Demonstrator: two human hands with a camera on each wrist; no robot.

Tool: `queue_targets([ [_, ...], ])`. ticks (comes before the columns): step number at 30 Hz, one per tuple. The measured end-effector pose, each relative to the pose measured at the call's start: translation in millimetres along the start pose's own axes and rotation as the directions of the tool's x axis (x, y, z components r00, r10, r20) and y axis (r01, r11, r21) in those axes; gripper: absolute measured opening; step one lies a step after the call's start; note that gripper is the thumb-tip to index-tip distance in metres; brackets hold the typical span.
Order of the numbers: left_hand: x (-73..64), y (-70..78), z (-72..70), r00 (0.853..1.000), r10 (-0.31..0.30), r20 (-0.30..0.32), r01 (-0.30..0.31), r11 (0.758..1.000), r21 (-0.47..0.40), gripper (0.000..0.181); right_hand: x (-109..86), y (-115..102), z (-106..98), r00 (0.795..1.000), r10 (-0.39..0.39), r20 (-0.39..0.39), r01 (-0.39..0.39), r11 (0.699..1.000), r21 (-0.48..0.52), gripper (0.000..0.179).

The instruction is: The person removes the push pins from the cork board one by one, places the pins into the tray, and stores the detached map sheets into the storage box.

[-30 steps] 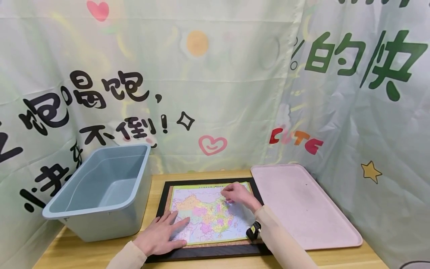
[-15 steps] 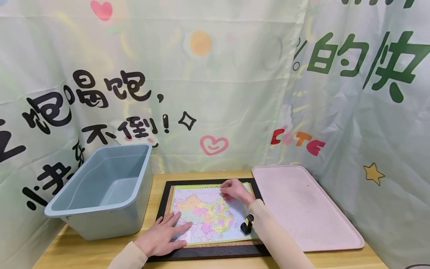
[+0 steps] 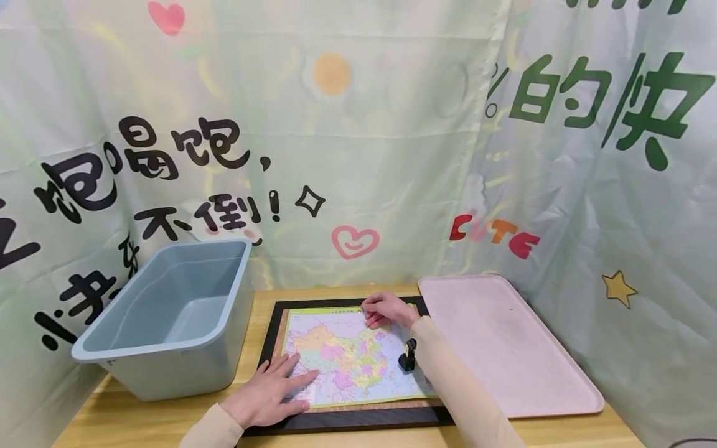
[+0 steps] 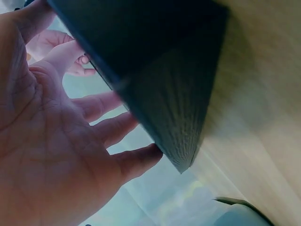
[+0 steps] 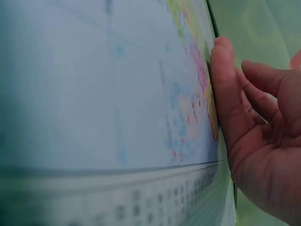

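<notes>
A colourful paper map of China [image 3: 330, 358] lies on a cork board with a black frame [image 3: 347, 422]. My left hand [image 3: 271, 389] rests on the lower left of the map and frame, fingers spread. In the left wrist view its palm [image 4: 61, 127] shows beside the dark frame edge. At the map's top edge, right of centre, is my right hand [image 3: 389, 310], its fingers bent and thumb near them. The right wrist view shows the hand [image 5: 256, 122] with its outer side against the map. Whether something small sits between its fingertips is hidden.
A blue-grey plastic tub [image 3: 162, 354] stands on the wooden table [image 3: 140, 426] to the left. On the right a pink tray [image 3: 504, 348] lies close to the frame. Printed curtains [image 3: 392, 155] hang behind and to the sides.
My right hand has shifted slightly left and away from me along the map's top edge, its forearm swinging left too. The left hand keeps its place on the map.
</notes>
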State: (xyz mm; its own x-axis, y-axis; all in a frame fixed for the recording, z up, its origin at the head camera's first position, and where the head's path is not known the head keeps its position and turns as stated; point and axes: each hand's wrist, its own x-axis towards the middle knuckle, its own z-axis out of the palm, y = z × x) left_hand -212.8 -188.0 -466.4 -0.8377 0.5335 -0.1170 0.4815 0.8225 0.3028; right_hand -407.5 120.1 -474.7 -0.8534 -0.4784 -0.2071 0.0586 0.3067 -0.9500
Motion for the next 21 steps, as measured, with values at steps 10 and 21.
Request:
queue_targets([
  [10, 1.0, -0.4, 0.9, 1.0, -0.015, -0.004, 0.015, 1.0, -0.015, 0.057, 10.3, -1.0, 1.4, 0.999, 0.039, -0.017, -0.039, 0.999, -0.023, 0.031],
  [21, 0.9, 1.1, 0.6, 1.0, -0.031, -0.003, 0.031, 0.999, -0.015, 0.058, 17.6, -1.6, 7.2, 0.999, 0.009, -0.042, -0.015, 0.991, -0.134, 0.018],
])
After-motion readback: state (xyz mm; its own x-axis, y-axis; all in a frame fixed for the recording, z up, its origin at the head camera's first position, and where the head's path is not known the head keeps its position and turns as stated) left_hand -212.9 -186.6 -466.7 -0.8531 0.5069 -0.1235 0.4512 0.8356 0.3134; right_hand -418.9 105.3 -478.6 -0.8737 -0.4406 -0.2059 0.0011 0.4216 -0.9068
